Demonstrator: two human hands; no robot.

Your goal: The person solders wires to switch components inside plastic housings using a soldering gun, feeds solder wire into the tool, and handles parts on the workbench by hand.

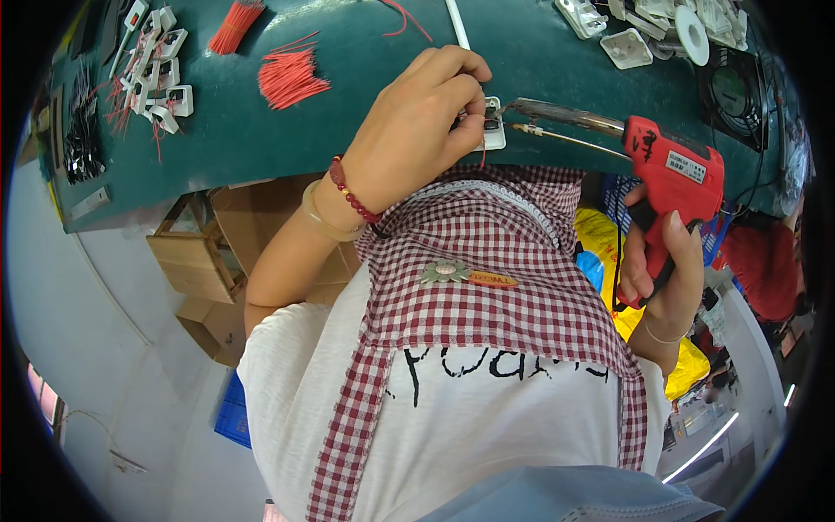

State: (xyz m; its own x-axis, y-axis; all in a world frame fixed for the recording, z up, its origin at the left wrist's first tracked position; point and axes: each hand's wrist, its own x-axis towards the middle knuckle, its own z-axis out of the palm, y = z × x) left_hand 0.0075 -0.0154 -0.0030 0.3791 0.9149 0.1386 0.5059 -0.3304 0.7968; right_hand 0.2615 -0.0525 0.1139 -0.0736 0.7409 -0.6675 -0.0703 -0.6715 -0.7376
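Observation:
A small white plastic housing (495, 137) with dark parts inside lies near the table's front edge. My left hand (417, 109) reaches over it, thumb and fingers pinched on a thin red wire (484, 157) whose end shows below the fingertips. In my right hand (684, 270) is a red soldering gun (677, 161), gripped by its handle. Its metal tip points left and meets the housing beside my left fingertips; whether it touches the wire is too small to tell. A thin solder feed tube runs below the barrel.
Two bundles of red wires (294, 76) lie at the back left. Beyond them are several wired white housings (163, 74) and black wires (83, 126). White plastic parts (628, 49), a solder spool (692, 35) and a black fan (733, 96) occupy the back right.

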